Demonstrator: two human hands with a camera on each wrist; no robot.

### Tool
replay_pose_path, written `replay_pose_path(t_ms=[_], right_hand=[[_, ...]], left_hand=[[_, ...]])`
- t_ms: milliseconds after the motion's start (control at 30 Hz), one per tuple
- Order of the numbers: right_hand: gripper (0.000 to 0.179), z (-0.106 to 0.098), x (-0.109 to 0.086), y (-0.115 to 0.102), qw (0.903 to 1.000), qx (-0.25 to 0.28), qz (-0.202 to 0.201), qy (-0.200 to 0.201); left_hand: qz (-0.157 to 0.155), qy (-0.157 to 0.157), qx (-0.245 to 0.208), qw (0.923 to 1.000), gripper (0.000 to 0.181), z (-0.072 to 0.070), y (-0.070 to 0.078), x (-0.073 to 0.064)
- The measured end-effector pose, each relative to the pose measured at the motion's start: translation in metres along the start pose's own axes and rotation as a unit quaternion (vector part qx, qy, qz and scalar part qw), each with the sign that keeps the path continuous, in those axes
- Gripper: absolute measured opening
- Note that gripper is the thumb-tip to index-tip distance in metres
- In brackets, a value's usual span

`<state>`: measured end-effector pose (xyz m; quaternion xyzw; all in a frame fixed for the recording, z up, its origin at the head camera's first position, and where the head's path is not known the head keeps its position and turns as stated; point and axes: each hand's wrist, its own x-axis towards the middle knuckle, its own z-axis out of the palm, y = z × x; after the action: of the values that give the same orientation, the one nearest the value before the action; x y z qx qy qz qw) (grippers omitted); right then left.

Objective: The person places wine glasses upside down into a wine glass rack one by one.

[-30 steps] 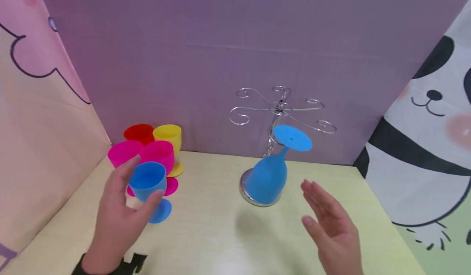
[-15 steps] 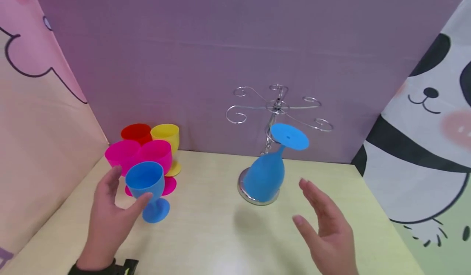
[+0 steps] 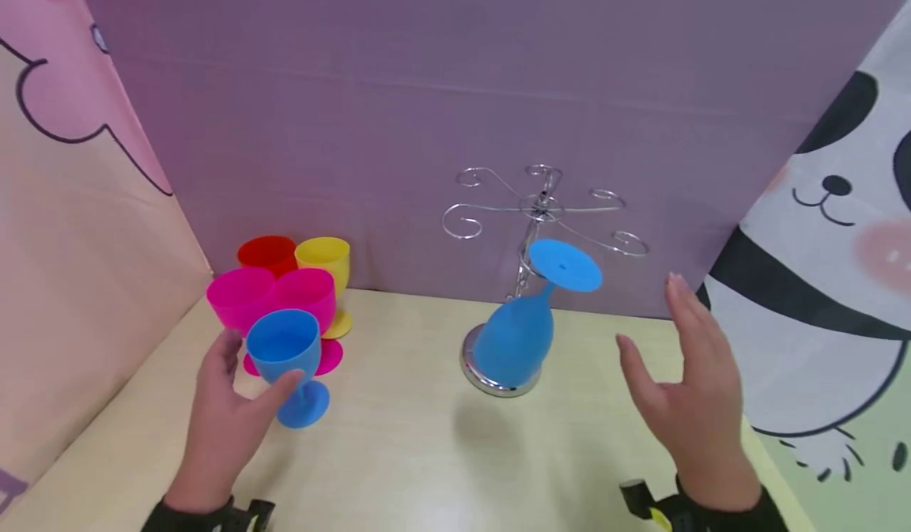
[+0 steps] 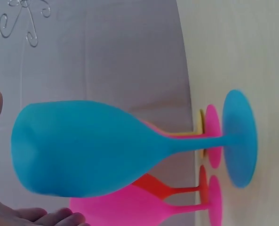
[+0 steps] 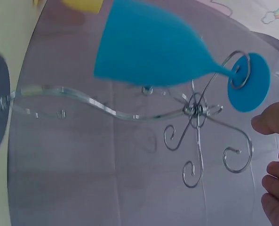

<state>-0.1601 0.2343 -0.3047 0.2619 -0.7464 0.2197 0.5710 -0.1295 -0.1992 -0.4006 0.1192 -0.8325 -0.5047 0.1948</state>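
My left hand (image 3: 224, 425) is beside an upright blue goblet (image 3: 285, 350) on the table, thumb and fingers spread to either side of its bowl. The left wrist view shows the thumb and fingertips apart from this goblet's bowl (image 4: 83, 148). Another blue goblet (image 3: 512, 342) hangs upside down and tilted from a silver wire rack (image 3: 541, 210). In the right wrist view its stem runs through a curled hook of the rack, near the round foot (image 5: 254, 84). My right hand (image 3: 693, 398) stands right of the rack, fingers extended, thumb apart, holding nothing.
Behind the upright blue goblet crowd two pink goblets (image 3: 240, 295), a red one (image 3: 267, 254) and a yellow one (image 3: 326, 262). The pale table (image 3: 398, 437) meets a purple cloth backdrop (image 3: 398, 145). A panda-print sheet (image 3: 818, 279) hangs at the right.
My right hand has moved right and up in the head view, its thumb and fingers now wider apart. My left hand has dropped slightly beside the standing blue goblet. The hanging goblet stays put.
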Motion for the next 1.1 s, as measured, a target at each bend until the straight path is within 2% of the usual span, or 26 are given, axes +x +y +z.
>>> replay_pose_path(t_ms=[133,300,467,600,767,900,1100], right_hand=[[0.059,0.003,0.009,0.025,0.9991,-0.025,-0.028,-0.02],[0.052,0.007,0.021,0.044,0.9973,-0.042,-0.025,-0.055],[0.053,0.013,0.032,0.053,0.9961,-0.053,-0.021,-0.067],[0.047,0.016,0.036,0.056,0.9959,-0.064,-0.006,-0.063],[0.037,0.02,0.036,0.057,0.9972,-0.069,0.004,-0.028],[0.024,0.021,0.037,0.057,0.9982,-0.059,-0.007,-0.001],[0.02,0.021,0.042,0.057,0.9989,-0.038,-0.022,-0.015]], left_hand=[[-0.005,-0.014,-0.015,0.9998,0.113,0.006,-0.005,0.002],[-0.012,-0.029,-0.012,0.9994,0.117,0.014,-0.008,0.005],[-0.025,-0.028,-0.021,0.9991,0.116,0.018,-0.011,0.007],[-0.025,-0.018,-0.03,0.9991,0.109,0.021,-0.014,0.008],[-0.006,-0.006,-0.04,0.9992,0.102,0.022,-0.018,0.008],[0.002,0.0,-0.043,0.9991,0.1,0.021,-0.018,0.007],[0.004,0.006,-0.04,0.9992,0.098,0.018,-0.017,0.005]])
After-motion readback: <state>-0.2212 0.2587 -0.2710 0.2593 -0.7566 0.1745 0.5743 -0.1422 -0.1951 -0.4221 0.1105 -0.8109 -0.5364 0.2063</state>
